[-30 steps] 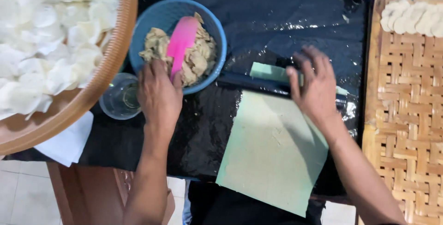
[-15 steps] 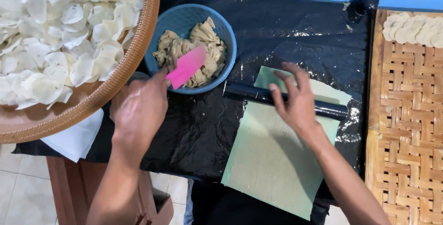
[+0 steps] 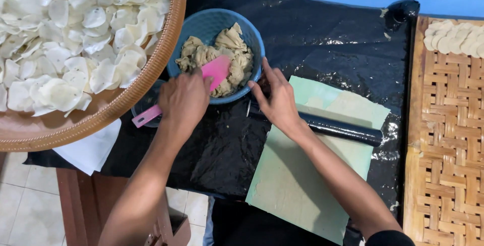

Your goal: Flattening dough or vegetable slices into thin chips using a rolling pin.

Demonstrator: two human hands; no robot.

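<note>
My left hand (image 3: 184, 99) grips a pink spatula (image 3: 216, 70), its blade dug into the beige dough (image 3: 222, 57) inside a blue bowl (image 3: 212, 24). The spatula's handle end sticks out to the lower left of the hand. Just right of the bowl, my right hand (image 3: 277, 102) rests with fingers spread on the left end of a black rolling pin (image 3: 343, 129). The pin lies across a pale green sheet (image 3: 302, 185) with flattened dough on it.
A big woven tray (image 3: 151, 82) full of thin white chips fills the upper left. A woven bamboo mat (image 3: 448, 150) with several pale discs lies at the right. Black plastic (image 3: 322, 39) covers the table. A clear cup sits partly hidden under the tray.
My left hand has tilted the pink spatula down into the dough. My right hand has slid left along the rolling pin to the bowl's edge.
</note>
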